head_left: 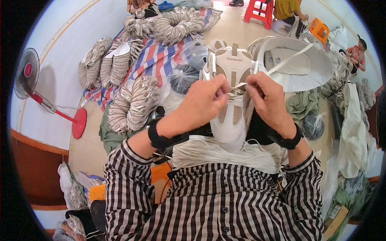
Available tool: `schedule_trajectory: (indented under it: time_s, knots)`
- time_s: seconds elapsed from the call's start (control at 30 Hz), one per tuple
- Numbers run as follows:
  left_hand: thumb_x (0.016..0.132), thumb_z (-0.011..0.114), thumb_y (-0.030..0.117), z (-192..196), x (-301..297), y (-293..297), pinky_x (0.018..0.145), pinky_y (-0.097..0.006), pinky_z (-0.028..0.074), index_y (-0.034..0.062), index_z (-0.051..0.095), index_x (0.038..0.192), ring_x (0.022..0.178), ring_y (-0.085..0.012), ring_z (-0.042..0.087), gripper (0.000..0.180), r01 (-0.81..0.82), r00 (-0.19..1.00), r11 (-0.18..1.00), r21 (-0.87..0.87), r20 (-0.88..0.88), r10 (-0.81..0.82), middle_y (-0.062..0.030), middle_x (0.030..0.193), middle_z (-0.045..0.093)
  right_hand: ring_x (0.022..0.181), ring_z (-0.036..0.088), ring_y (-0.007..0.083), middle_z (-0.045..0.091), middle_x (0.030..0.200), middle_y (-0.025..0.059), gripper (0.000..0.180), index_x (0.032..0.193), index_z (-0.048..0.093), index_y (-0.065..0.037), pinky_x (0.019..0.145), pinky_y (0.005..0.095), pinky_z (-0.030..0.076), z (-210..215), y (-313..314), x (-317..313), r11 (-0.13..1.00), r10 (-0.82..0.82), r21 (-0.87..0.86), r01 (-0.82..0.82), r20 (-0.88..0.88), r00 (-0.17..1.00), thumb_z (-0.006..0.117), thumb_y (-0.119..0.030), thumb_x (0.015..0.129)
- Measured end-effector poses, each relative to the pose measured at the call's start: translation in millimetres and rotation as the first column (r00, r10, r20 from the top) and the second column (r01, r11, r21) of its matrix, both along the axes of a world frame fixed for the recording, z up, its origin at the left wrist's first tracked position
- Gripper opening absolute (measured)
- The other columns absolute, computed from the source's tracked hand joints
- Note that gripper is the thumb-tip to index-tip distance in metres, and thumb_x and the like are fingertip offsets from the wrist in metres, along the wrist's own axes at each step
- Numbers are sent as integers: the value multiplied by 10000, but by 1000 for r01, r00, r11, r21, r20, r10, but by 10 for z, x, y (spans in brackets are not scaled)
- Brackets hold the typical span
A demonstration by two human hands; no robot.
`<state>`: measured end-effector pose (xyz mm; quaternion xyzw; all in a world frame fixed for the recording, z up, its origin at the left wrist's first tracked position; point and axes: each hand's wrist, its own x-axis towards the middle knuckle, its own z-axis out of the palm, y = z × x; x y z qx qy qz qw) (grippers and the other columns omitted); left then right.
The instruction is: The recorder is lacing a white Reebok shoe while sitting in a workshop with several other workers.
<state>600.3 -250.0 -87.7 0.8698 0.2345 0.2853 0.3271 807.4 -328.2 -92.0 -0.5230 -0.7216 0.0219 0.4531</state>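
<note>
A white and beige shoe upper (231, 122) lies in front of me over my lap, its toe toward my body and its tongue away from me. A flat white lace (240, 85) runs across its eyelets, partly threaded. Over the left side of the upper, my left hand (209, 96) is closed, pinching the lace between thumb and fingers. My right hand (266, 97), on the other side, pinches the lace as well, with the fingers curled. A thick bundle of pale laces (225, 154) rests across my lap, below the toe.
Ringed stacks of shoe uppers (134, 105) lie left on a striped sheet (152, 60). A wide white shallow container (321, 66) stands beyond my right hand. A fan (28, 74) stands far left. Stools, including a red one (258, 14), and other people are at the back.
</note>
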Motion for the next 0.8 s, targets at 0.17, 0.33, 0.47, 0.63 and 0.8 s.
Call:
schedule_trajectory:
  time_s: [0.17, 0.33, 0.47, 0.63, 0.8]
  knots:
    - [881, 551, 10, 253, -49, 310, 628, -205, 413, 12, 602, 957, 703, -29, 487, 91, 151, 986, 944, -295, -19, -164, 44, 796, 549, 632, 560, 183, 596, 705, 122, 109, 956, 596, 2, 602, 303, 454, -2, 29, 88, 986, -43, -165, 10, -197, 979, 648, -40, 869]
    - [871, 639, 116, 285, -80, 304, 577, -231, 387, 32, 618, 945, 652, -31, 457, 114, 226, 956, 952, -207, -140, -257, 51, 688, 497, 646, 512, 101, 563, 698, 78, 107, 957, 590, 2, 610, 272, 439, -75, 77, 122, 959, -36, -275, -69, -360, 932, 625, -60, 877]
    - [799, 729, 190, 220, -75, 141, 608, -403, 498, 83, 614, 1023, 715, -339, 647, 274, 212, 968, 916, 341, -201, -150, -158, 819, 649, 638, 510, 109, 566, 694, 68, 122, 953, 579, -1, 595, 280, 438, -89, 51, 123, 976, -45, -216, -17, -283, 958, 623, -92, 884]
    - [869, 641, 145, 237, -87, 63, 560, -434, 480, 84, 611, 1009, 678, -368, 619, 156, 247, 953, 838, 486, -277, -120, -140, 804, 635, 624, 511, 111, 570, 685, 57, 122, 966, 581, -10, 583, 287, 437, -105, 22, 122, 962, -26, -264, -76, -361, 932, 622, -99, 894]
    - [885, 614, 170, 274, -102, 122, 621, -456, 478, 56, 626, 943, 725, -382, 615, 129, 298, 947, 895, 333, -220, -234, -158, 792, 624, 620, 466, 68, 518, 665, 0, 139, 972, 589, -21, 563, 253, 400, -148, 1, 135, 953, -21, -284, -109, -419, 908, 638, -118, 886]
